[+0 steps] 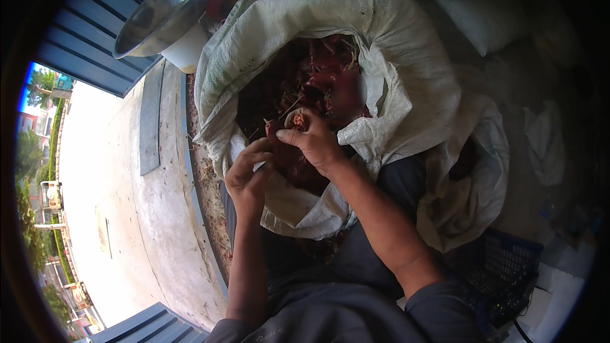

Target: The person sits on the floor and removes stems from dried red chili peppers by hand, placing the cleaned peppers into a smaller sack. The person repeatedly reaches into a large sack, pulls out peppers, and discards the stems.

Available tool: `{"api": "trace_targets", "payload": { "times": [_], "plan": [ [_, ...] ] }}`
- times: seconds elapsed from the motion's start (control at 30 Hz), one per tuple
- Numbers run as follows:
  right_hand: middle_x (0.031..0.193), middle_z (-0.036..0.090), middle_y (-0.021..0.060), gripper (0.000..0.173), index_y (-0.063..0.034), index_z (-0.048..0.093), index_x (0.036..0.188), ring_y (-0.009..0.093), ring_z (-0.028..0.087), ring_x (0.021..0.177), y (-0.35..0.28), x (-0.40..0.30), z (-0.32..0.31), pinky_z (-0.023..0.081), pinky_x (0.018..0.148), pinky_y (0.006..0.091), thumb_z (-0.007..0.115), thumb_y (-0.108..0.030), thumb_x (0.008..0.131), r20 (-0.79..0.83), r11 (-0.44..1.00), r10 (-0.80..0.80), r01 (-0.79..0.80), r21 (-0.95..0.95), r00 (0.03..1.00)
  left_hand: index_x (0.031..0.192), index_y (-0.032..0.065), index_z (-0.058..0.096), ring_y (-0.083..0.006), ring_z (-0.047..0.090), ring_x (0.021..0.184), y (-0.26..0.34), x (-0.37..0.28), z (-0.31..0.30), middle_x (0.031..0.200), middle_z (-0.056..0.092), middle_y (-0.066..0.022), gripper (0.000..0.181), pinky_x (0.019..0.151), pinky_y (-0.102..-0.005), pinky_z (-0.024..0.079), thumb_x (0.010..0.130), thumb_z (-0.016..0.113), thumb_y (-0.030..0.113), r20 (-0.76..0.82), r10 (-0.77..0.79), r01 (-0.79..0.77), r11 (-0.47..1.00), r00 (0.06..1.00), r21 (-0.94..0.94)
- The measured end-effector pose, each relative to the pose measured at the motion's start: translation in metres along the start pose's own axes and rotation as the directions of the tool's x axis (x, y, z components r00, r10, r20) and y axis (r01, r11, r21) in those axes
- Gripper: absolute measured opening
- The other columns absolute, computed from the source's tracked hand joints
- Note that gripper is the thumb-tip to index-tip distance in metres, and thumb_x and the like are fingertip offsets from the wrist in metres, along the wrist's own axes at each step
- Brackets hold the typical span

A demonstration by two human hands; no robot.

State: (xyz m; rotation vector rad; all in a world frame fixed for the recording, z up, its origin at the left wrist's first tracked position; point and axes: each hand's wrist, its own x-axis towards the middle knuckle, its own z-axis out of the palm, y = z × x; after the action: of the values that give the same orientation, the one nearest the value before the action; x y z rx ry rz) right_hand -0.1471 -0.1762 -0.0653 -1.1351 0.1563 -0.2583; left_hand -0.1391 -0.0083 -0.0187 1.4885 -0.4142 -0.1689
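A dried red chili pepper (272,128) is pinched between the thumb and fingers of my right hand (317,140). Orange, torn-looking flesh (299,120) shows between those fingers. Just below and to the left, my left hand (249,171) is held with bent fingers close to the pepper; whether its fingertips grip anything is unclear. Both hands are over the mouth of a large white woven sack (405,24) with its rim rolled down. Many dried red chilies (324,78) fill it, some with pale stems. The sack stands between my knees.
A steel basin (162,14) tilts on a white bucket (186,52) at upper left. Another woven sack (481,190) stands to the right, near a dark blue plastic crate (505,262). A metal floor strip (205,228) borders bright concrete (157,209) at left.
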Motion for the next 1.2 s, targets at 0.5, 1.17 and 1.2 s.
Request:
{"api": "trace_targets", "payload": {
  "times": [0.5, 1.17, 1.2],
  "plan": [
    [0.08, 0.065, 0.0066, 0.04, -0.0025, 0.061, 0.113, 0.015, 0.061, 0.071, -0.009, -0.016, 0.017, 0.051, 0.068, 0.0304, 0.078, -0.028, 0.087, 0.261, 0.795, -0.08, 0.219, -0.566, 0.962, 0.1, -0.0029, 0.07, -0.012, 0.067, 0.078, -0.012, 0.012, -0.015, 0.087, 0.071, -0.0084, 0.013, 0.073, -0.026, 0.054, 0.092, 0.069, 0.008, -0.185, -0.094, 0.12, 0.984, 0.978, 0.133],
    [0.087, 0.067, 0.0155, 0.019, -0.0006, 0.06, 0.096, 0.038, 0.066, 0.083, -0.001, -0.03, 0.026, 0.052, 0.069, 0.0452, 0.066, -0.002, 0.078, 0.336, 0.557, -0.383, 0.505, -0.659, 0.86, 0.082, 0.0083, 0.06, -0.0294, 0.059, 0.073, -0.002, 0.003, 0.011, 0.077, 0.063, -0.0083, 0.012, 0.068, -0.04, 0.047, 0.086, 0.071, 0.011, -0.006, 0.437, -0.199, 0.422, 0.899, 0.884],
    [0.085, 0.066, 0.0148, 0.018, -0.0011, 0.059, 0.094, 0.037, 0.066, 0.081, -0.004, -0.031, 0.026, 0.052, 0.068, 0.0449, 0.065, -0.002, 0.077, 0.336, 0.538, -0.396, 0.513, -0.669, 0.854, 0.082, 0.0078, 0.06, -0.0279, 0.059, 0.071, -0.001, 0.004, 0.012, 0.076, 0.062, -0.0087, 0.012, 0.068, -0.0387, 0.047, 0.087, 0.07, 0.011, -0.024, 0.427, -0.189, 0.449, 0.904, 0.873]
  ]
}}
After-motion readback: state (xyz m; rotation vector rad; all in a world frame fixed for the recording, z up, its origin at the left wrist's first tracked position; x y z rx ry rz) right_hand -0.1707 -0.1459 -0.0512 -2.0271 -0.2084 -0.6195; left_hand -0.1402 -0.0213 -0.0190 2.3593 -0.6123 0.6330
